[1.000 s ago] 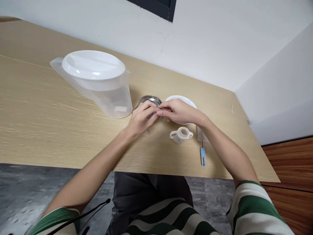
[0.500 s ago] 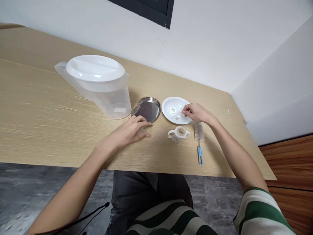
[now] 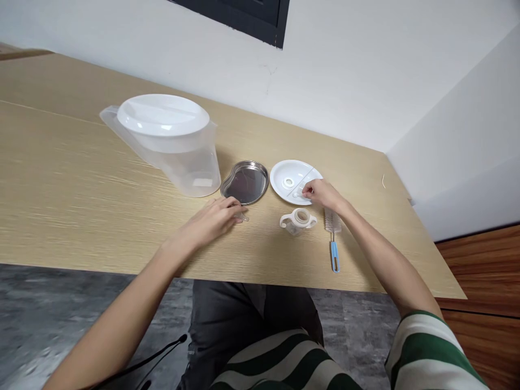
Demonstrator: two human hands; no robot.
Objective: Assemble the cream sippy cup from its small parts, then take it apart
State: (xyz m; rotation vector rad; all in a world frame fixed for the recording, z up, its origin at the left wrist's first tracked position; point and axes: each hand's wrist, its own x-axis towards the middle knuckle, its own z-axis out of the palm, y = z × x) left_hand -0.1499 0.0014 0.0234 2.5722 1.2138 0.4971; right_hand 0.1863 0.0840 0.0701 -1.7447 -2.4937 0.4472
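Observation:
My left hand (image 3: 221, 216) rests low over the table, its fingers closed around a small clear plastic piece (image 3: 244, 218) in front of the kidney-shaped metal tray (image 3: 246, 183). Over the right section of a white divided plate (image 3: 280, 170), my right hand (image 3: 319, 193) is pinched together. A small whitish piece (image 3: 298, 193) lies at its fingertips; whether the fingers grip it is hard to make out. A white ring (image 3: 288, 183) sits in the plate's larger section. Between my hands, nearer me, stands a small clear bottle with a two-handled cream collar (image 3: 298, 219), its mouth uncovered.
A large translucent pitcher with a white lid (image 3: 164, 116) stands left of the tray. A bottle brush with a blue handle (image 3: 335, 255) lies below my right wrist. A thin white strip (image 3: 383, 181) is near the table's right edge. The wall borders the back.
My left hand's fingers have closed on the clear piece below the tray. My right hand has dipped slightly lower over the plate. The view has shifted a little.

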